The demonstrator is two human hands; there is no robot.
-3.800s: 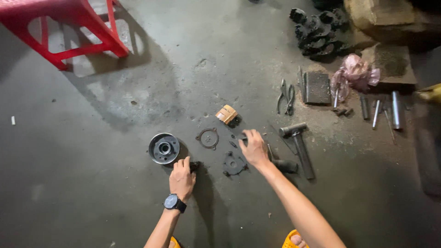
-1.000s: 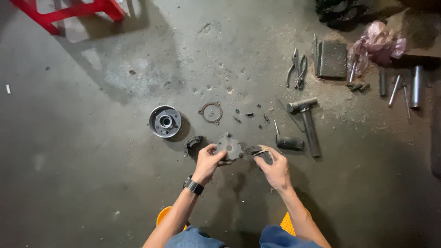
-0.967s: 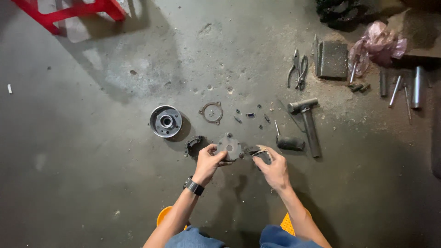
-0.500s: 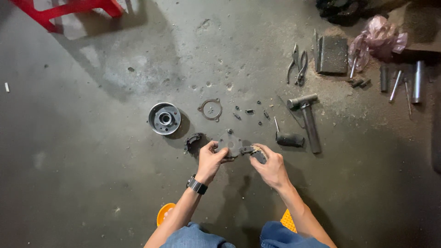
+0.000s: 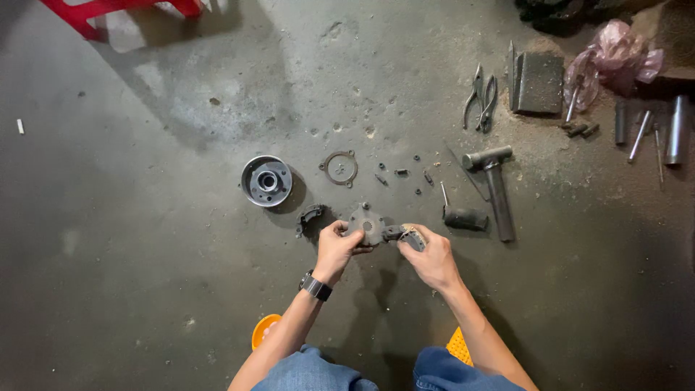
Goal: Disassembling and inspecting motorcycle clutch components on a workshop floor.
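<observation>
Open room: bare concrete floor (image 5: 130, 275) spreads wide to the left of the grey plate (image 5: 366, 223) and below it on both sides of the arms; nothing lies there but a small white scrap (image 5: 20, 126) far to the left.
Edges: red stool legs (image 5: 123, 9) cut the top left corner, well apart from the plate; the person's knees fill the bottom edge.
Grey plate: a flat, roughly triangular metal piece with a round hole in its middle, dull and greasy, held just above the floor.
Left hand (image 5: 334, 250): clenched on the plate's lower left edge, a dark watch (image 5: 316, 287) on the wrist.
Right hand (image 5: 433, 257): grasping a small dark curved part (image 5: 402, 234) that touches the plate's right side.
Near the plate: a curved dark shoe (image 5: 310, 218) just left; a round metal drum (image 5: 266, 180) up and left; a thin ring gasket (image 5: 339, 168) above; small bolts (image 5: 402, 174) scattered above right.
Right of the plate: a short dark cylinder (image 5: 465, 218) and a hammer (image 5: 494, 187), close to the right hand's reach.
Far upper right of the plate: pliers (image 5: 481, 97), a dark block (image 5: 537, 81), a pink bag (image 5: 614, 52), metal rods (image 5: 655, 130).
</observation>
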